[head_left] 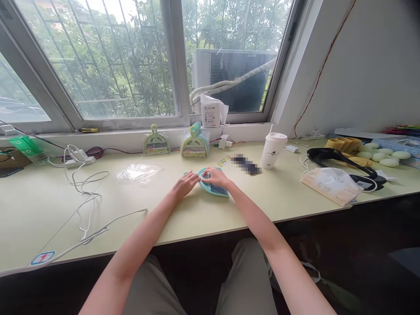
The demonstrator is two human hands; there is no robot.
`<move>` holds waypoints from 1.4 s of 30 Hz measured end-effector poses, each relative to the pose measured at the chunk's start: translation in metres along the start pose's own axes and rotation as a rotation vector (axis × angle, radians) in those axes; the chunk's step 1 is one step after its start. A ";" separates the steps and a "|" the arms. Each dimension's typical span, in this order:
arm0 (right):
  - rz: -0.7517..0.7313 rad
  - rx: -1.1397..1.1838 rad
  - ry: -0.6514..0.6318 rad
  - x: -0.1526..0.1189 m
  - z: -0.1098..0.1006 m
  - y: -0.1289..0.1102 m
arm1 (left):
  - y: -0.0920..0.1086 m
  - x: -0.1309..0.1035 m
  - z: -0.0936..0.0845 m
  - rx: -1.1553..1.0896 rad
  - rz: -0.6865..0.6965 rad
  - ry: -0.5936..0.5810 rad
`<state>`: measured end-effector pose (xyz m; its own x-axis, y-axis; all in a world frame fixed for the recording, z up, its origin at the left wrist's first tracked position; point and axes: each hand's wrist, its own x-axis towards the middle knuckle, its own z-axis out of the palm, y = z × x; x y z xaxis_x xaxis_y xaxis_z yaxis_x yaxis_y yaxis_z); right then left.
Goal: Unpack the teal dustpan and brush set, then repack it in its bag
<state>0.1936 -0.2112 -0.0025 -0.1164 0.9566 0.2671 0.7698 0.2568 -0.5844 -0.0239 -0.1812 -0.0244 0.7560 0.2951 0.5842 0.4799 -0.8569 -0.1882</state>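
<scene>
A small teal dustpan (204,187) with a brush (219,189) set in it lies on the table in front of me, its broad bristle end to the right. My left hand (186,185) is closed around the dustpan's handle end, which it mostly covers. From the right, my right hand (215,176) reaches over the top with its fingers curled in a pinch on the brush. Its fingertips nearly meet those of the left hand, so the exact grip is partly hidden. A crumpled clear plastic bag (138,173) lies to the left.
Packaged green dustpan sets (195,144) and a single one (156,142) lean by the window wall. A lidded white cup (273,151), a tissue pack (331,186) and a black strapped device (341,159) stand right. White cables (88,205) sprawl left. A cardboard tag (224,161) lies behind my hands.
</scene>
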 end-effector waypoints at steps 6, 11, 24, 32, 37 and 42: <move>0.136 0.103 0.242 0.015 0.011 -0.014 | 0.013 0.020 -0.010 -1.051 -0.741 0.218; 0.141 0.106 0.282 0.020 0.012 -0.005 | 0.011 0.021 -0.002 -1.400 -0.869 -0.046; 0.146 -0.118 -0.052 0.006 -0.007 0.038 | -0.042 -0.006 -0.012 -1.383 -1.278 0.344; 0.112 -0.209 0.007 0.001 -0.006 0.037 | -0.056 -0.013 -0.013 -1.338 -1.404 0.459; 0.096 -0.188 -0.021 0.001 0.003 0.030 | -0.055 -0.011 -0.009 -1.355 -1.421 0.445; 0.014 -0.112 -0.102 0.000 0.011 0.022 | -0.050 -0.010 -0.009 -1.403 -1.401 0.391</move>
<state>0.2036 -0.2037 -0.0234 -0.1639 0.9704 0.1772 0.8365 0.2319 -0.4965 -0.0598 -0.1451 -0.0134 0.0318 0.9940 -0.1046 -0.2211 0.1091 0.9691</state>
